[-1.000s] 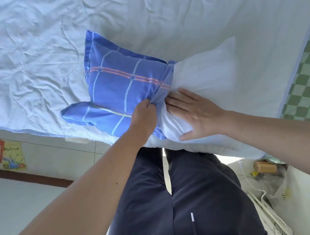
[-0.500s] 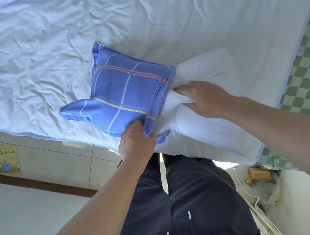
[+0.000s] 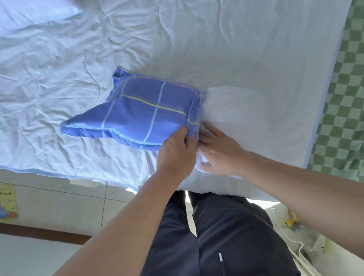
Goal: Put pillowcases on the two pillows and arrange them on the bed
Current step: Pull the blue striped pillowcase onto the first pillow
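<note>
You were mid-stuffing the first pillow [image 3: 234, 108]: your left hand [image 3: 175, 150] gripped the blue pillowcase [image 3: 146, 114] hem, while your right hand [image 3: 218, 149], fingers flat, pressed the pillow just beside it. Next, I'd judge, the hem needed drawing rightward over the bare half.

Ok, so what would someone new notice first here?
The blue plaid pillowcase at the bed's near edge, half over a white pillow. The left hand grips its open end while the right hand presses on the pillow. A second white pillow lies top left.
</note>
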